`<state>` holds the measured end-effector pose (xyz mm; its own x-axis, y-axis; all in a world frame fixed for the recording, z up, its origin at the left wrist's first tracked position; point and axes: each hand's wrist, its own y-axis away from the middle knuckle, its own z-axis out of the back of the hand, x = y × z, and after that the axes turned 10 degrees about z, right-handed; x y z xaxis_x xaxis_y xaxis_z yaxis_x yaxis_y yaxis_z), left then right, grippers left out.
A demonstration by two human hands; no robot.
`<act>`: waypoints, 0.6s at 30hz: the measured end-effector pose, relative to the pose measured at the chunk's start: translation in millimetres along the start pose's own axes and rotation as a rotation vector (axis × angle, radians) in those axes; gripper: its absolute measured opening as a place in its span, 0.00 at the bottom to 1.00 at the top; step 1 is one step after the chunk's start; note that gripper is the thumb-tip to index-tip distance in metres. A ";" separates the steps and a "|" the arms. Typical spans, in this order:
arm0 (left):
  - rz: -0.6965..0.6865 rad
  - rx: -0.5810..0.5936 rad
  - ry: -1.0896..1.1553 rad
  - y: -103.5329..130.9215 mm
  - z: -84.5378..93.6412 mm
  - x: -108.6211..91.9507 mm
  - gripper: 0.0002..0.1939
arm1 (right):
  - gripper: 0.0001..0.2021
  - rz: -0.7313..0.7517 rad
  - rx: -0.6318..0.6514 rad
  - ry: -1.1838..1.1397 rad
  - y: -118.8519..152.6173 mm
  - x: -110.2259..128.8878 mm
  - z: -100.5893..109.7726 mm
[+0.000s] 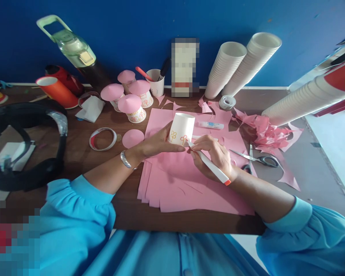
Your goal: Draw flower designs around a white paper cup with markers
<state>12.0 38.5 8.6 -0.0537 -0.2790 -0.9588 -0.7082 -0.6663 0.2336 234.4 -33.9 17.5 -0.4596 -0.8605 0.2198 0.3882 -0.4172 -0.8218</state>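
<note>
My left hand (pixel 161 142) is closed around the lower part of a white paper cup (pixel 182 124), tilted a little above the pink paper sheets (pixel 172 184). Yellow and red flowers are drawn on the cup's side. In my right hand (pixel 214 155) is a white marker with an orange end (pixel 212 167), its tip at the red flower near the cup's bottom edge. A glue stick (pixel 211 125) lies on the pink sheets behind my right hand. Scissors (pixel 261 159) lie to the right of that hand.
Several decorated cups with pink cone tops (pixel 130 105) stand at the back left. Stacks of paper cups (pixel 226 69) lean against the blue wall. Crumpled pink scraps (pixel 270 130) lie to the right. A tape roll (pixel 102 138), a bottle (pixel 74 50) and a black headset-like frame (pixel 56 153) are at left.
</note>
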 end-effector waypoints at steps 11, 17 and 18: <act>0.005 -0.005 -0.001 0.3 -1.2 -1.7 0.36 | 0.10 -0.011 0.024 -0.043 -2.2 0.5 1.5; 0.021 -0.007 -0.006 0.7 1.3 1.2 0.37 | 0.12 -0.005 0.017 -0.079 -1.1 -0.6 1.4; 0.024 -0.017 -0.016 1.0 1.6 1.4 0.37 | 0.12 -0.006 0.018 -0.081 -0.7 -0.8 1.1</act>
<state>10.1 38.6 7.2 -0.0822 -0.2845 -0.9552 -0.6947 -0.6709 0.2596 235.3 -33.3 18.5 -0.3964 -0.8783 0.2673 0.4001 -0.4274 -0.8107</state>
